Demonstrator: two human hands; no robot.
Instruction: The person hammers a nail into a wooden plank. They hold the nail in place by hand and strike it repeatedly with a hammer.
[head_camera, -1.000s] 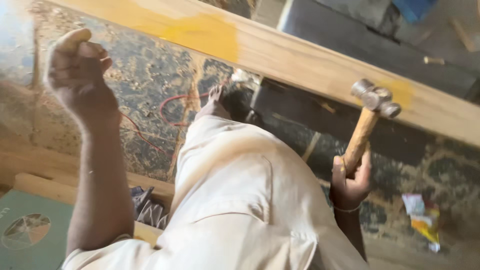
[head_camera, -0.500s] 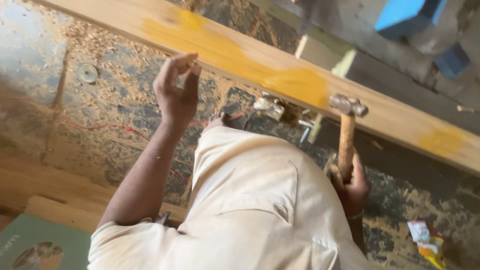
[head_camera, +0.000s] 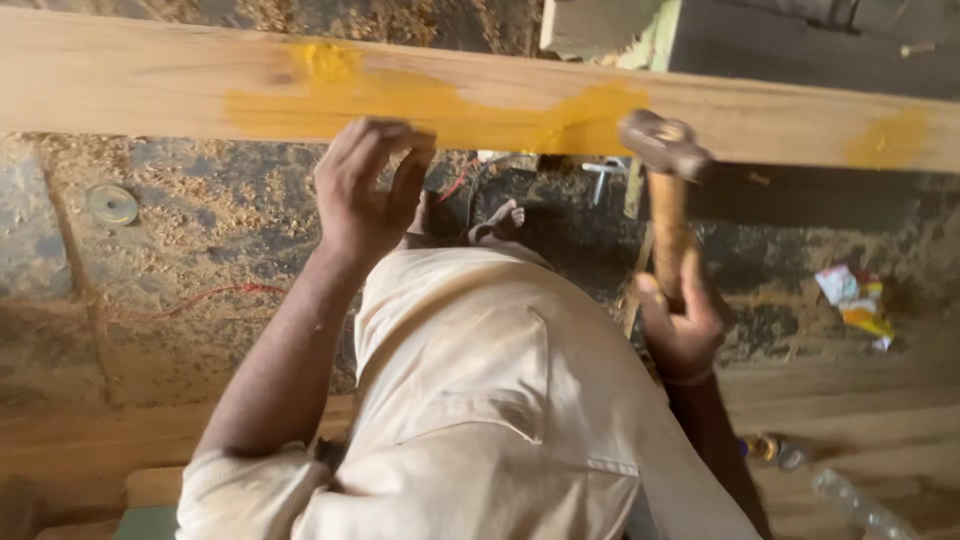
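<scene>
A long pale wooden plank (head_camera: 130, 85) crosses the top of the view, smeared with yellow glue (head_camera: 440, 100). My left hand (head_camera: 365, 190) is raised to the plank's near edge below the glue, fingers pinched together; what they pinch is hidden. My right hand (head_camera: 682, 325) grips the wooden handle of a hammer (head_camera: 668, 215). Its metal head sits against the plank's near edge, right of my left hand. My cream-clothed leg (head_camera: 480, 380) fills the middle, with my bare foot (head_camera: 497, 220) on the floor below the plank.
The floor (head_camera: 200, 240) is dark and strewn with sawdust. A red wire (head_camera: 215, 295) and a round metal disc (head_camera: 112, 203) lie at left. A crumpled wrapper (head_camera: 855, 300) lies at right, a clear plastic bottle (head_camera: 850, 500) at bottom right.
The view has swung so the plank now lies level across the top. My left hand came from far left up to the plank's edge. The hammer head moved onto the plank.
</scene>
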